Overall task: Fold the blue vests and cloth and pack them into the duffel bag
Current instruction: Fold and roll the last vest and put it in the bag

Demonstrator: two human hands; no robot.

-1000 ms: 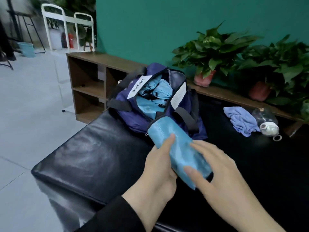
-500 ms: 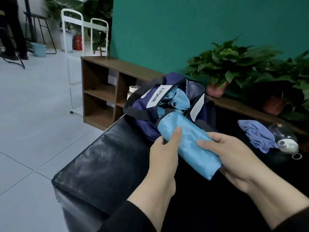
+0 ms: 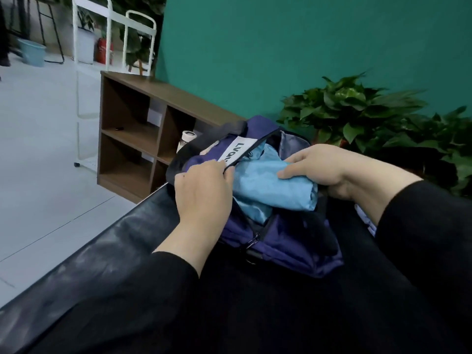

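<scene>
In the middle of the frame, the bag (image 3: 286,241) rim is pinched by the left hand (image 3: 204,185) to keep it wide. The folded vest (image 3: 268,185), half inside, is gripped by the right hand (image 3: 321,167) for pushing in.

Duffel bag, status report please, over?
Left hand holds duffel bag rim open. Right hand grips rolled blue vest, partly inside. Nothing blocking.

one view only, from a wide-angle camera worn on the person's head. it looks forward and down, close over both sleeved forearms, onto the dark surface (image 3: 107,254), tilted so the green wall (image 3: 255,47) and floor (image 3: 38,149) lean.
</scene>
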